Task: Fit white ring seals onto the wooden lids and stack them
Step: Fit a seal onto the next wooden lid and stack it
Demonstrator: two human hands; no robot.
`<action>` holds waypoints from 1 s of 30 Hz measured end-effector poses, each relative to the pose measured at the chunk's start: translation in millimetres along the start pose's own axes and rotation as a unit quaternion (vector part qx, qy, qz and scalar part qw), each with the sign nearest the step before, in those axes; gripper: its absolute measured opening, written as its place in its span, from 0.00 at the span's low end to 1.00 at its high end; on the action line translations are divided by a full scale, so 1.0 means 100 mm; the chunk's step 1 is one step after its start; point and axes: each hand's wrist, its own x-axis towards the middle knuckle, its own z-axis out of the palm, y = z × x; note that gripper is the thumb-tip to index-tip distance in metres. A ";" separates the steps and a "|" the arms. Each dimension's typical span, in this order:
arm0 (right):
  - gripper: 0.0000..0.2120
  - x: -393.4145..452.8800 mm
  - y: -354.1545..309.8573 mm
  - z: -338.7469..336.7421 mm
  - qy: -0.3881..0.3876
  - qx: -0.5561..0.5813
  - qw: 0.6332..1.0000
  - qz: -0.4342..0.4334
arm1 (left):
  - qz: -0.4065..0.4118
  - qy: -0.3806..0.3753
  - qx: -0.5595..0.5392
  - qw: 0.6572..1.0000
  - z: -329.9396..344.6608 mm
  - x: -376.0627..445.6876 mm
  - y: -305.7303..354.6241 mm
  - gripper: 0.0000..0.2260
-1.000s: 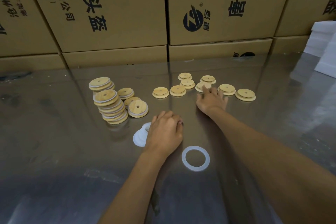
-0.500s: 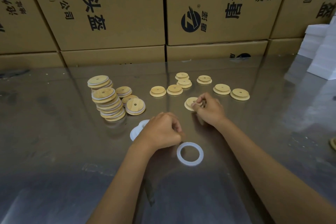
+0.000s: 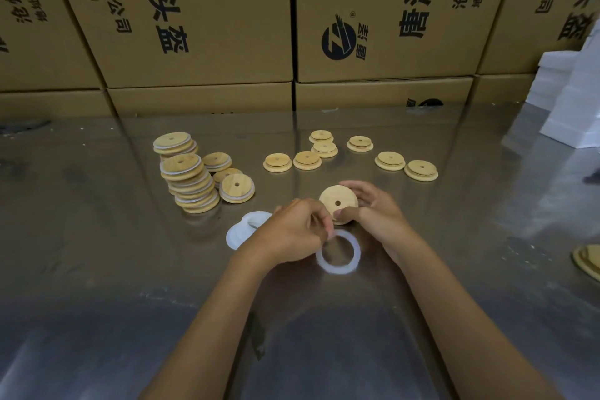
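My right hand (image 3: 376, 209) grips a round wooden lid (image 3: 337, 201) with a centre hole, tilted up just above the table. My left hand (image 3: 292, 234) is beside it with curled fingers, pinching a white ring seal (image 3: 338, 255) at its rim; the ring hangs blurred below the hands. A small pile of white ring seals (image 3: 246, 230) lies left of my left hand. A leaning stack of lids with seals (image 3: 186, 172) stands at the left. Several bare lids (image 3: 306, 159) lie in a loose row farther back.
The steel table (image 3: 97, 269) is shiny and reflective. Cardboard boxes (image 3: 194, 26) form a wall along its far edge. White foam blocks (image 3: 571, 101) sit at the right, and a wooden piece (image 3: 589, 260) shows at the right edge.
My right hand took a lid from the back row and brought it toward me, tilting it up. My left hand lifted a white ring seal off the table toward the lid.
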 end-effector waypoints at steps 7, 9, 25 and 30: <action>0.19 -0.13 -0.03 0.10 -0.045 0.020 0.997 -0.061 | -0.007 0.184 -0.176 0.967 0.02 0.12 -0.11 0.09; 0.18 -0.14 -0.04 0.15 -0.070 0.023 0.995 -0.064 | -0.009 0.208 -0.192 0.959 0.03 0.13 -0.12 0.08; 0.09 -0.13 -0.05 0.19 -0.084 -0.046 0.995 -0.027 | -0.013 0.234 -0.165 0.958 0.02 0.09 -0.09 0.09; 0.06 -0.16 -0.01 0.20 -0.072 -0.070 0.991 -0.087 | 0.001 0.213 -0.147 0.966 0.01 0.08 -0.06 0.12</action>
